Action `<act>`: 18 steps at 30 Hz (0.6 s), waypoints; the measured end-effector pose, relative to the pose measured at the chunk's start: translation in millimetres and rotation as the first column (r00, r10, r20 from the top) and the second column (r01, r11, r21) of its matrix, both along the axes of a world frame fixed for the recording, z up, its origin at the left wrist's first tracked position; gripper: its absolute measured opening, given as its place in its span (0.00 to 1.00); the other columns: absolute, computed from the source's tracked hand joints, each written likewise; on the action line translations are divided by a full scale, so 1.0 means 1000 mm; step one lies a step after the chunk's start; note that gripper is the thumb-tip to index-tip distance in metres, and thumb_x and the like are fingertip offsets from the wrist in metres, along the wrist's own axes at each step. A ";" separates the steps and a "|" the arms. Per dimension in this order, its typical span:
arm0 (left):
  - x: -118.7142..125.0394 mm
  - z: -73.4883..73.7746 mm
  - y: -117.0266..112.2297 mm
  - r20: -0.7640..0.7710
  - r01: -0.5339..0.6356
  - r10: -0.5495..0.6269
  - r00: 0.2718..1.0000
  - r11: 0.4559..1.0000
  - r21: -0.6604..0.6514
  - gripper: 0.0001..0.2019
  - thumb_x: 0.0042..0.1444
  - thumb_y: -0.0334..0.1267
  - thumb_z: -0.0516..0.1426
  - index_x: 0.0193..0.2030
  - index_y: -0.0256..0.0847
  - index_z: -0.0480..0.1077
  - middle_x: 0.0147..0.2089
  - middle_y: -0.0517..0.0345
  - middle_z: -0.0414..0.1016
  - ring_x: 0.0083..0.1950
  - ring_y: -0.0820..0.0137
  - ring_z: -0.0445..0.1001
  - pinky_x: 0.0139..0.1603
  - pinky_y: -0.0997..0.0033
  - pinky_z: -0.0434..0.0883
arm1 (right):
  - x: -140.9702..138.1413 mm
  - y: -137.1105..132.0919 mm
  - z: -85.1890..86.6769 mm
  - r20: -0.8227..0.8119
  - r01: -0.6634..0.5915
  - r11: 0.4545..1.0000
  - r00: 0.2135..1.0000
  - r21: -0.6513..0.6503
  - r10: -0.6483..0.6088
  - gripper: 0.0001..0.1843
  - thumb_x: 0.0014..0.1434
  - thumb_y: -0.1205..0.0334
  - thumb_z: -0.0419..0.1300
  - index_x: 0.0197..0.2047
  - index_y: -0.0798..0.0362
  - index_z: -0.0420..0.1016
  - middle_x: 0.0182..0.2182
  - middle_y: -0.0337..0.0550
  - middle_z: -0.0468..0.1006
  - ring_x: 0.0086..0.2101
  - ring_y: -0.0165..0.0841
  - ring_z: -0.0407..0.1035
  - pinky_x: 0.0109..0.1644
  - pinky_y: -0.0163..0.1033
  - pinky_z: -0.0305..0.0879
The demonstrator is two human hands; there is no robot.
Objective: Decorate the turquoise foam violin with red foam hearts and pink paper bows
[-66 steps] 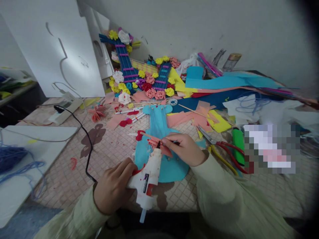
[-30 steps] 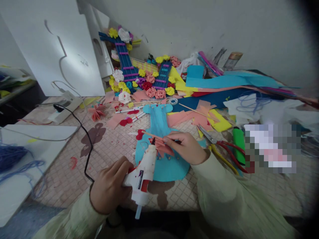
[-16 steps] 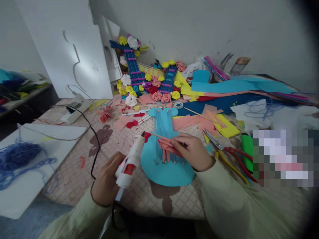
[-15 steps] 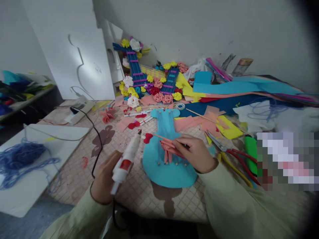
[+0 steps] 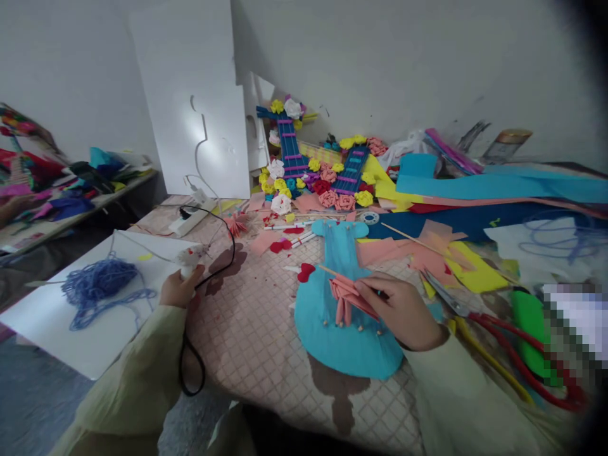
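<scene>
My left hand point(image 5: 177, 291) is closed around a white glue gun point(image 5: 190, 259), off to the left beside the white board, with its black cord hanging below. My right hand point(image 5: 403, 310) pinches a folded pink crepe-paper flower point(image 5: 346, 296) that has a thin wooden stick point(image 5: 327, 271) along it. This flower is above the body of a turquoise paper guitar point(image 5: 346, 354) lying flat on the table. The guitar has strings along its neck and small pegs near the bottom. A red paper heart point(image 5: 306, 272) lies at the guitar's left edge.
A white board point(image 5: 57, 316) bears a tangle of blue yarn point(image 5: 99, 282). Red-handled scissors point(image 5: 494, 326) lie at right near a green object point(image 5: 529, 329). Behind are decorated paper guitars point(image 5: 292, 149), paper strips and a power strip point(image 5: 197, 212). A co-worker's hand point(image 5: 14, 209) shows far left.
My left hand has carried the glue gun leftward, away from the turquoise guitar. My right hand keeps the pink flower over the guitar. The view has swung left.
</scene>
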State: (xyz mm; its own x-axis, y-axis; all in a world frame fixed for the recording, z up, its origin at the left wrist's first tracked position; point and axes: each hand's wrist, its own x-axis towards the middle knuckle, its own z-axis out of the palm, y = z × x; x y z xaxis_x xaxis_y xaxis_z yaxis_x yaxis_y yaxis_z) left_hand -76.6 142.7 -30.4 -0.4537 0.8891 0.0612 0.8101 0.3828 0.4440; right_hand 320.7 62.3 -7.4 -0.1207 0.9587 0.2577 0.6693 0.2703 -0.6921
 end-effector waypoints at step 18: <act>0.004 0.004 -0.017 -0.133 0.220 -0.203 0.970 0.967 0.131 0.17 0.46 0.50 0.55 0.18 0.41 0.57 0.20 0.57 0.56 0.30 0.60 0.67 0.32 0.61 0.62 | 0.001 0.001 -0.001 0.001 -0.007 1.000 1.000 -0.018 0.007 0.16 0.59 0.60 0.49 0.30 0.55 0.76 0.28 0.45 0.75 0.30 0.33 0.68 0.32 0.37 0.61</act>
State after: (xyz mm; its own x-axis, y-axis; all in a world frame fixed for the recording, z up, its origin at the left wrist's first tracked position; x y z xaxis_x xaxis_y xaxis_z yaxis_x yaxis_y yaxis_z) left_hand -73.1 125.5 -26.0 -0.2383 0.9419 0.2368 0.9156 0.1366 0.3781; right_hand 322.0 63.1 -8.6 -0.1280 0.9622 0.2404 0.6683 0.2628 -0.6959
